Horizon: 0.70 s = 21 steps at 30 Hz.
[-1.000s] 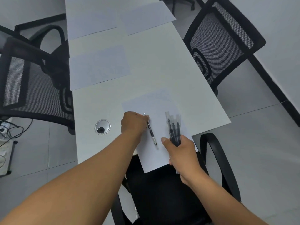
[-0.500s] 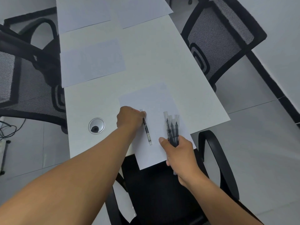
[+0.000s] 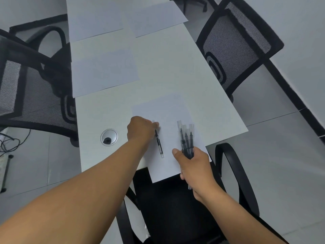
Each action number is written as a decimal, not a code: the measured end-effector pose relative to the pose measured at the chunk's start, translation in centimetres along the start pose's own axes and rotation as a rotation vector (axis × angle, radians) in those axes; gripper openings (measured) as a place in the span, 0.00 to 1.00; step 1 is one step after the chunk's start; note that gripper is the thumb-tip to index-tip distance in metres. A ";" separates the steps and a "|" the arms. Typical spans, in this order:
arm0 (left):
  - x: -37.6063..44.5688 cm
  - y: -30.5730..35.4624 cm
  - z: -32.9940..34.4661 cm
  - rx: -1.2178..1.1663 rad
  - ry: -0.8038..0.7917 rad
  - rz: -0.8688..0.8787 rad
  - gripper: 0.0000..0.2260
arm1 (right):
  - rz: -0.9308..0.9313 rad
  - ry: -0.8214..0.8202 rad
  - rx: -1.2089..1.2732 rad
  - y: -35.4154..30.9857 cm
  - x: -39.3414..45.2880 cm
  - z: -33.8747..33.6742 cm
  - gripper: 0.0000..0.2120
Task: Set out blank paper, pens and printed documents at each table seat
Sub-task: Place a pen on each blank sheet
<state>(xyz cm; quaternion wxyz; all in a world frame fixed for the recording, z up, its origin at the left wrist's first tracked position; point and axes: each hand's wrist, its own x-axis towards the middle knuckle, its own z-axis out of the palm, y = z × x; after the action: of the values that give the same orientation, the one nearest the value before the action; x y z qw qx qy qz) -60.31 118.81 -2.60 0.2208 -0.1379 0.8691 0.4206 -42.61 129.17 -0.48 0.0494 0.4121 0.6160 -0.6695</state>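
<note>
The left hand (image 3: 141,129) seems to pinch the far end of a pen (image 3: 159,144) lying near-to-far on the near paper (image 3: 168,113), while the right hand (image 3: 194,163) grips spare pens (image 3: 186,138) just right.

No text, label or number can be read anywhere

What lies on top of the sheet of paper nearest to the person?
One pen lies on the nearest sheet, its top end under the left hand. The right hand covers the sheet's right corner.
</note>
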 end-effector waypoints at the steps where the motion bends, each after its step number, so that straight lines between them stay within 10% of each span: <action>1: -0.2 0.0 -0.2 -0.005 -0.012 0.006 0.11 | -0.007 -0.001 -0.003 -0.1 -0.1 0.1 0.13; 21: -9.4 2.6 -13.7 -0.168 -0.002 0.163 0.11 | -0.202 -0.011 -0.088 -8.3 -9.5 6.3 0.13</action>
<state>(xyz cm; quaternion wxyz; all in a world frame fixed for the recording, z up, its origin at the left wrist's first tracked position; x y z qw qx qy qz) -57.00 110.04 11.40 0.1742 -0.0846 0.8388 0.5088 -44.26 121.46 11.27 0.0029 0.3417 0.6828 -0.6457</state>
